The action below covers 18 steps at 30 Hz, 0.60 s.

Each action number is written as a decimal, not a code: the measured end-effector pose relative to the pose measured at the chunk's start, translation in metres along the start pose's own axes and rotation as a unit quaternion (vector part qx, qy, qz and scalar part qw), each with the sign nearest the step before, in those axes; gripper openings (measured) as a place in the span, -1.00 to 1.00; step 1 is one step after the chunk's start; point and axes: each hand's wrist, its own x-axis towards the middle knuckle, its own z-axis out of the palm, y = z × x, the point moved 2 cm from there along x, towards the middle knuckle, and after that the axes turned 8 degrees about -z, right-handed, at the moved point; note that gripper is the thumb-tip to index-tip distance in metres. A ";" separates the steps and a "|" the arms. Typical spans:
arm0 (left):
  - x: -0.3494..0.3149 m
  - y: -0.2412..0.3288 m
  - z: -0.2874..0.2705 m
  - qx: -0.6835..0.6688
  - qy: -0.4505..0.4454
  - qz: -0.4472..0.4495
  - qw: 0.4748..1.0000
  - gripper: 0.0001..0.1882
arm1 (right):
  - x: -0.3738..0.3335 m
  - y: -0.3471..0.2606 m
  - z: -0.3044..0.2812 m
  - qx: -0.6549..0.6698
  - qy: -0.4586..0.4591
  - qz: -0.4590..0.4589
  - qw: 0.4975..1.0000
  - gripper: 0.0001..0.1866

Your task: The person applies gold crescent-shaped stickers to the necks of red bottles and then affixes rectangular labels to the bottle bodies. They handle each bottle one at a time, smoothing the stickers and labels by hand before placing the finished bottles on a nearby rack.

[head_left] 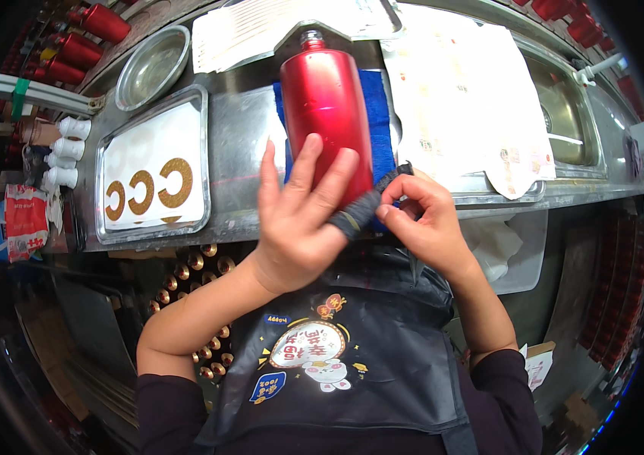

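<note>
A glossy red bottle (327, 98) with a bare threaded neck lies on a blue cloth (376, 102), its neck pointing away from me. My left hand (299, 220) rests over its near end with fingers spread, touching the red side. Around that hand's thumb is a dark wrap (360, 212), which reaches toward my right hand (424, 224). The right thumb and forefinger are pinched together beside the bottle's base. What lies between them, if anything, is too small to make out.
A metal tray (202, 152) on the left bears a white sheet with gold ring-shaped pieces. Behind it stands a metal bowl (153, 68). White sheets (462, 98) cover the bench at right, beside a sink (565, 98). Several red bottles (102, 23) stand far left.
</note>
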 end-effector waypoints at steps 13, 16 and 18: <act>-0.061 -0.027 -0.001 -0.152 -0.051 -0.124 0.979 -0.41 | -0.014 -0.035 -0.009 -0.011 -0.008 -0.083 0.996 -0.93; -0.063 -0.031 0.003 -0.147 -0.056 -0.112 0.981 -0.51 | -0.013 -0.029 -0.011 0.017 0.013 -0.037 0.999 -0.90; -0.061 -0.032 0.003 -0.136 -0.056 -0.093 0.985 -0.53 | -0.011 -0.020 -0.011 0.045 0.027 0.006 0.999 -0.90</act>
